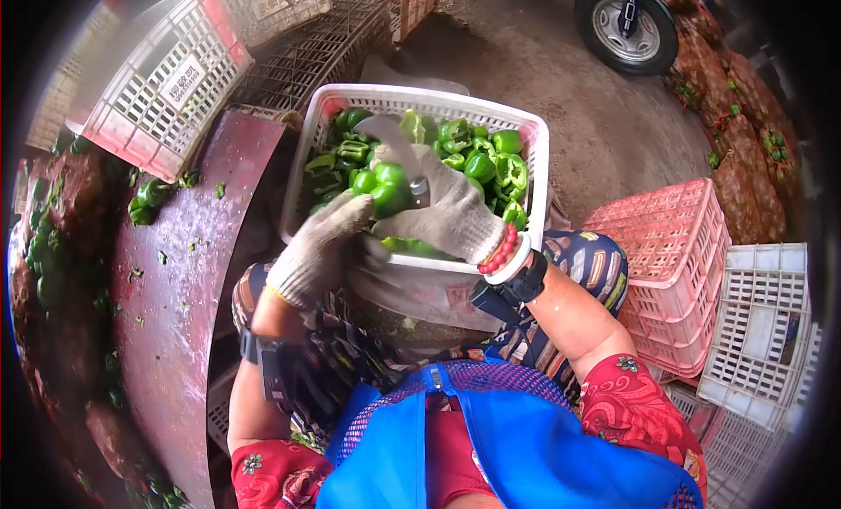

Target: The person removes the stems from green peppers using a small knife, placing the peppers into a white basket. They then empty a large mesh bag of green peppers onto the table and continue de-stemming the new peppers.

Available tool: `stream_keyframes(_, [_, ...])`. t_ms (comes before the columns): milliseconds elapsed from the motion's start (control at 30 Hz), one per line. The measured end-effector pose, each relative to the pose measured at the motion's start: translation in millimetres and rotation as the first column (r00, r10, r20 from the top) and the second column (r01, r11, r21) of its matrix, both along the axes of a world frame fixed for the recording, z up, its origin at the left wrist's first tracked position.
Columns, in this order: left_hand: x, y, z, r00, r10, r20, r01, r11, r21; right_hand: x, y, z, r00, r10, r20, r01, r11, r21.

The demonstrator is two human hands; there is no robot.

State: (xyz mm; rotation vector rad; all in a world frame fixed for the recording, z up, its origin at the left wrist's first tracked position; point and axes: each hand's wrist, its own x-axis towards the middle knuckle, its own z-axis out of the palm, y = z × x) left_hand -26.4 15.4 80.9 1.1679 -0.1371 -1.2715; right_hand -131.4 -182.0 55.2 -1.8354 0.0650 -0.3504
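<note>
Over a white plastic basket point(536, 159) full of cut green bell peppers point(480, 166), both my hands are at work in pale knitted gloves. My left hand point(326, 246) is closed around the lower side of a green bell pepper point(387, 192). In my right hand point(451, 209) is a knife point(392, 134), its curved blade pointing up and left beyond the pepper. The right thumb lies along the underside of the same pepper. Part of the knife's handle and the left fingertips are hidden.
A reddish metal surface point(180, 290) with pepper scraps runs along my left, with a white crate point(166, 88) at its far end. Stacked pink crates point(657, 246) and a white crate point(755, 325) stand at right. A wheel point(625, 31) and filled sacks point(745, 115) are beyond.
</note>
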Motion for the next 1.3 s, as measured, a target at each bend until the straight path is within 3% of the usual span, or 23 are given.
stream_keyframes(33, [-7.0,-8.6,-16.4,0.992,0.12,-0.038,-0.121,0.992,-0.034,0.7,2.6,12.2,0.991,0.051,-0.125,-0.044,0.997,0.057])
stream_keyframes(100, [-6.9,-14.0,-28.6,0.979,0.168,-0.116,-0.178,0.981,-0.076,10.0,3.7,-16.3,1.0,0.019,0.015,-0.016,0.979,-0.201])
stream_keyframes(167, [-5.1,-18.0,-24.8,0.965,0.212,-0.154,-0.228,0.969,-0.095,9.7,3.5,-15.5,0.999,0.013,-0.046,-0.024,0.971,-0.237])
stream_keyframes(267, [1.3,-20.0,-34.3,0.955,0.296,0.025,-0.291,0.949,-0.124,8.0,-1.4,-16.9,0.996,-0.041,-0.083,0.012,0.946,-0.323])
stream_keyframes(367, [6.0,-21.0,-37.4,0.926,0.368,0.084,-0.355,0.924,-0.14,8.6,1.9,-35.5,0.989,-0.142,-0.037,0.113,0.899,-0.424])
stream_keyframes(433, [5.3,-23.1,-40.8,0.889,0.426,0.166,-0.411,0.904,-0.121,8.1,9.6,-35.1,0.973,-0.223,-0.051,0.163,0.832,-0.53])
stream_keyframes(500, [4.7,-23.0,-44.8,0.882,0.455,0.125,-0.447,0.89,-0.086,6.8,19.1,-25.2,0.946,-0.305,-0.114,0.158,0.737,-0.657])
stream_keyframes(633, [5.4,-24.9,-49.0,0.87,0.476,0.128,-0.477,0.879,-0.025,8.2,23.9,-39.6,0.952,-0.305,-0.034,0.15,0.558,-0.816])
stream_keyframes(767, [-2.1,-32.1,-40.4,0.812,0.42,0.406,-0.51,0.848,0.143,10.7,25.8,-53.5,0.946,-0.323,-0.035,0.114,0.432,-0.895])
stream_keyframes(833, [-9.0,-36.3,-41.4,0.767,0.381,0.516,-0.519,0.841,0.151,13.2,32.4,-55.4,0.92,-0.377,-0.106,0.02,0.315,-0.949])
stream_keyframes(867, [-11.8,-37.7,-43.0,0.743,0.355,0.568,-0.521,0.839,0.157,11.1,30.8,-56.1,0.93,-0.357,-0.088,0.032,0.317,-0.948])
stream_keyframes(933, [-6.5,-34.4,-48.2,0.77,0.456,0.446,-0.545,0.834,0.09,9.3,27.3,-59.6,0.948,-0.316,-0.047,0.061,0.323,-0.944])
stream_keyframes(1067, [21.4,-21.3,-44.3,0.703,0.664,0.254,-0.658,0.743,-0.121,-6.8,16.8,-62.6,0.941,-0.256,-0.222,-0.057,0.526,-0.848])
stream_keyframes(1100, [27.7,-17.2,-42.5,0.714,0.627,0.312,-0.629,0.77,-0.108,-9.0,11.8,-56.4,0.908,-0.23,-0.35,-0.081,0.723,-0.687])
stream_keyframes(1133, [30.1,-16.7,-36.9,0.722,0.587,0.367,-0.6,0.795,-0.092,-8.3,8.5,-50.7,0.926,-0.188,-0.329,-0.02,0.843,-0.537])
stream_keyframes(1167, [25.8,-16.9,-27.2,0.777,0.426,0.463,-0.482,0.876,0.001,-6.9,3.5,-46.5,0.941,-0.152,-0.303,0.034,0.932,-0.362])
stream_keyframes(1200, [18.0,-20.0,-25.9,0.855,0.349,0.383,-0.39,0.92,0.033,-7.1,-1.6,-44.2,0.954,-0.124,-0.273,0.079,0.983,-0.168])
stream_keyframes(1233, [7.8,-24.5,-28.1,0.872,0.226,0.435,-0.28,0.958,0.065,-2.5,-1.6,-44.4,0.987,-0.094,-0.134,0.111,0.986,0.127])
stream_keyframes(1267, [-1.3,-28.2,-32.3,0.872,0.098,0.48,-0.167,0.981,0.104,1.1,-4.1,-32.3,0.993,-0.101,-0.063,0.109,0.984,0.142])
stream_keyframes(1300, [-7.3,-30.2,-39.7,0.921,0.129,0.366,-0.161,0.985,0.058,1.1,-8.5,-25.6,0.993,-0.053,-0.109,0.076,0.973,0.219])
